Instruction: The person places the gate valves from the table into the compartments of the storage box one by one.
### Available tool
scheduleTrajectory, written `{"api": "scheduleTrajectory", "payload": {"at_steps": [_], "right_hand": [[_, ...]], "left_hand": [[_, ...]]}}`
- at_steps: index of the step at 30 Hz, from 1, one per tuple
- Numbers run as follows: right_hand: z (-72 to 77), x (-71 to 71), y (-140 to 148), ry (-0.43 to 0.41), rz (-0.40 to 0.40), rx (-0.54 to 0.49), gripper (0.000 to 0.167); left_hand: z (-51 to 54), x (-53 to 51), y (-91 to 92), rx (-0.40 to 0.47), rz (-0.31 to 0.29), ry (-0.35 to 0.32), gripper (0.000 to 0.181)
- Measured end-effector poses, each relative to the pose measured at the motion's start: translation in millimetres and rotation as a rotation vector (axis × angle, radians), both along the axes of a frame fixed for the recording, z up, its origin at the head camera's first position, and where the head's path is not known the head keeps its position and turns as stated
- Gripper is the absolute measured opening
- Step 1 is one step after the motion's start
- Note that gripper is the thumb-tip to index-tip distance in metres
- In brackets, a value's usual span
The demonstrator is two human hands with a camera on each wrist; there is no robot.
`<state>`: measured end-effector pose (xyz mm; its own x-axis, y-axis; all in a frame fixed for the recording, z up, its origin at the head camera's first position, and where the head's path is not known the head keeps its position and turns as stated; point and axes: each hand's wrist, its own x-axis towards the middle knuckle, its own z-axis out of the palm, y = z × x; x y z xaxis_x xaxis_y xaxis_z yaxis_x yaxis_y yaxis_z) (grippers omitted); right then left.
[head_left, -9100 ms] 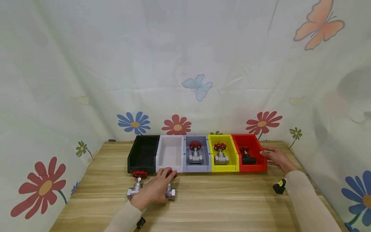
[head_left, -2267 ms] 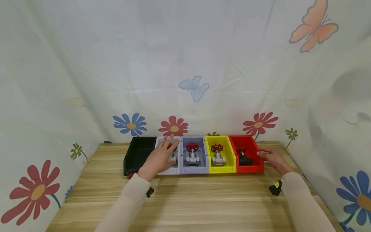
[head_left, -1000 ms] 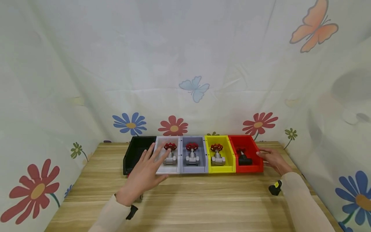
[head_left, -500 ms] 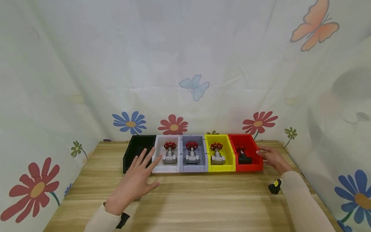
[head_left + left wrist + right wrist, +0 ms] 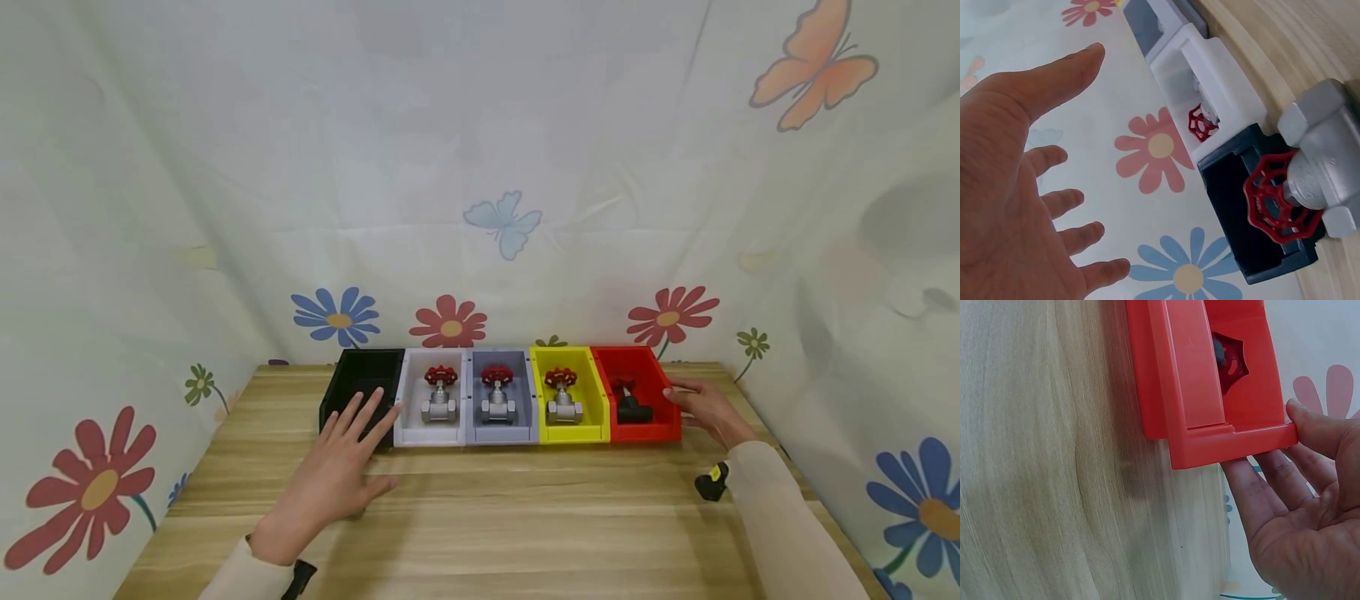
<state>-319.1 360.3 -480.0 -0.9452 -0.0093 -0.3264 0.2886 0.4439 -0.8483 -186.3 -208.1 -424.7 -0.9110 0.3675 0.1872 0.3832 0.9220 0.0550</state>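
My left hand [image 5: 326, 483] is spread with straight fingers, holding nothing, low in front of the black bin [image 5: 369, 367]. In the left wrist view, a steel gate valve [image 5: 1329, 162] with a red handwheel stands before that bin, apart from the fingers; the hand hides it in the head view. My right hand [image 5: 708, 412] pinches the right wall of the red bin [image 5: 647, 434], thumb at the rim and fingers on the outside. Inside the red bin lies a black-bodied valve [image 5: 634, 412] with a dark red wheel.
The joined row continues with a white bin [image 5: 433, 437], a grey bin [image 5: 502, 436] and a yellow bin [image 5: 575, 434], each holding a steel valve with a red wheel. A wooden table [image 5: 525, 525] lies beneath, and a flowered curtain [image 5: 585, 275] hangs behind.
A valve from the table now sits in the white bin, released by my left hand. That hand has since drawn back, left and toward me. My right hand stays on the red bin.
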Motion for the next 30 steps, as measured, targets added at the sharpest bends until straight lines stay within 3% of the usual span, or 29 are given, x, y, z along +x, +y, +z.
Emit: {"api": "scheduleTrajectory", "payload": {"at_steps": [16,30], "right_hand": [[-1.0,-0.9,1,-0.004,0.010,-0.013,0.067],[-1.4,-2.4,2,-0.008,0.006,-0.012,0.067]], "left_hand": [[-18.1,3.5,-25.7,0.002,0.010,-0.035,0.109],[-35.2,-6.1,-43.3,0.004,0.015,-0.096,0.124]]}}
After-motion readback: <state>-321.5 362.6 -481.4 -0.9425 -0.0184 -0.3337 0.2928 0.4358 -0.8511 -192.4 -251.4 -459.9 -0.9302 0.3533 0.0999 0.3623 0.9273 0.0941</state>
